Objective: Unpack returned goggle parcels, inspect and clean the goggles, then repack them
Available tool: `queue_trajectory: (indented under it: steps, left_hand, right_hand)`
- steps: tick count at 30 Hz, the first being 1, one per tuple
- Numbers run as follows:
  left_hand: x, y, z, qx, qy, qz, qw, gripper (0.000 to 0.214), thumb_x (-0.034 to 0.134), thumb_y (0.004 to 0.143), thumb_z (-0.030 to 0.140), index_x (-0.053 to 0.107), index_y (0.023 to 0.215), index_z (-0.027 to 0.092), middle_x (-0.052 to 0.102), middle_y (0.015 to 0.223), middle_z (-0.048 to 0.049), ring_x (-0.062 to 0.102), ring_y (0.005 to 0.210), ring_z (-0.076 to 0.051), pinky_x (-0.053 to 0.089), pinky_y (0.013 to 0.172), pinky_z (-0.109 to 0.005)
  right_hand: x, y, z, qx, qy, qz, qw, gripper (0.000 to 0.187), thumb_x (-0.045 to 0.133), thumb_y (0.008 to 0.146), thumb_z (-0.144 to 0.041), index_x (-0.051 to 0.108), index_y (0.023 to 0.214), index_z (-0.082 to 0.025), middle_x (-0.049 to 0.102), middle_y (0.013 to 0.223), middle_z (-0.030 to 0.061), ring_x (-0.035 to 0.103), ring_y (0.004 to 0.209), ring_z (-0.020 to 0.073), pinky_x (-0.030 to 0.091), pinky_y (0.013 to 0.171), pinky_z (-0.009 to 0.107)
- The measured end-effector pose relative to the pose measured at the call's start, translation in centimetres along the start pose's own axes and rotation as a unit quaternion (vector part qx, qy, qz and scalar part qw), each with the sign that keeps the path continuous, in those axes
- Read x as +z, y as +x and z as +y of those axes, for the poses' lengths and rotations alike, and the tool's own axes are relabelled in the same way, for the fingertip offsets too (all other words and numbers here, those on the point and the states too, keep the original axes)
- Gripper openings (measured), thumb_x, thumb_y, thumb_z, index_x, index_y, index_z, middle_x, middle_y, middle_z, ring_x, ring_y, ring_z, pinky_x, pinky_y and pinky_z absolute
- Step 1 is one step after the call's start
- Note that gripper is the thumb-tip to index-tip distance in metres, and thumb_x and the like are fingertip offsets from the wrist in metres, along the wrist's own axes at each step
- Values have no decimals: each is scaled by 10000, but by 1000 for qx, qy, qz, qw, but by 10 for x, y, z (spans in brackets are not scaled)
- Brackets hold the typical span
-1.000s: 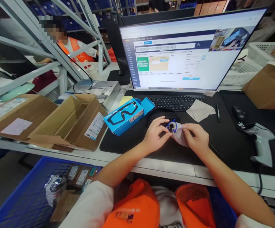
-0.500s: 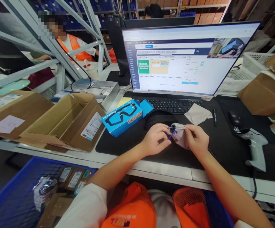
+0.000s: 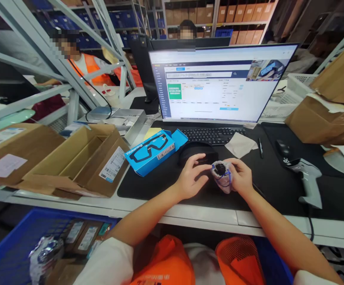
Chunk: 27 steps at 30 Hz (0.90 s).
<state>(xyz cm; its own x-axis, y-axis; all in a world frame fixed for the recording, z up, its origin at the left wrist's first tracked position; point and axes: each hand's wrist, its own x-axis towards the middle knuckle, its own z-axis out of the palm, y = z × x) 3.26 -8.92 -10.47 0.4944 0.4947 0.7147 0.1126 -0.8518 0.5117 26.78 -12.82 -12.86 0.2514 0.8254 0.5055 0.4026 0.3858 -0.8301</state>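
A small grey drawstring pouch (image 3: 223, 179) with a blue cord sits in my right hand (image 3: 239, 176), its mouth turned up and something dark inside. My left hand (image 3: 191, 176) is at the pouch's left side, fingers at its mouth and cord. Both hands hover over the black desk mat (image 3: 148, 178). An opened blue goggles box (image 3: 153, 151) lies on the mat just left of my left hand. A dark curved object (image 3: 196, 149) rests behind my hands, before the keyboard (image 3: 212, 134).
A monitor (image 3: 222, 85) stands behind the keyboard. A grey cloth (image 3: 239, 144), a pen (image 3: 260, 147), a mouse (image 3: 282, 148) and a barcode scanner (image 3: 306, 180) lie to the right. Open cardboard boxes (image 3: 83, 158) sit left, a blue crate (image 3: 26, 245) below. Co-workers sit beyond the racks.
The pouch has turned so its mouth faces up and my right hand now wraps around it. My left hand's fingers have spread at the mouth. The view tilted up slightly.
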Motion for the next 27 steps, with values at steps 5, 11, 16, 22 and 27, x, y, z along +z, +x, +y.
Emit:
queue_trajectory:
  steps: [5,11,16,22,27]
  left_hand:
    - [10,1,-4,-18,-32,-25,999,249,644,956,362,692,1166,235,537,1440,-157,625,1266,-271,559,1024,-465]
    - [12,1,0,17,-11,8,1000,85,641,951,237,697,898,200,585,1362,-138,678,1175,-244,609,944,-414]
    - [10,4,1,49,2,73,996,77,628,943,143,670,925,204,638,1251,-93,688,1110,-189,628,945,-369]
    - [4,2,7,110,23,111,987,158,640,903,62,678,978,196,649,1188,-72,692,1063,-172,627,851,-298]
    - [2,4,8,77,-22,88,993,100,645,944,174,693,1024,210,687,1144,-75,694,937,-154,580,769,-283]
  right_hand:
    - [6,-1,-8,-5,10,-52,999,262,566,971,-411,707,915,-197,757,886,70,717,805,217,589,739,342]
    - [12,-2,-21,-26,6,-92,995,317,524,1007,-444,697,947,-185,756,878,77,723,791,208,594,747,333]
    - [4,-7,-46,-212,38,-141,966,641,425,1018,-652,518,1450,-188,553,1472,192,547,1359,291,478,1113,477]
    - [5,-13,-58,-334,-38,-111,935,223,626,962,-206,653,1182,-224,665,1306,143,632,1238,231,550,1030,400]
    - [-1,-13,-52,-297,10,-82,951,100,697,932,-219,633,1004,-247,717,1176,109,705,1084,236,605,908,407]
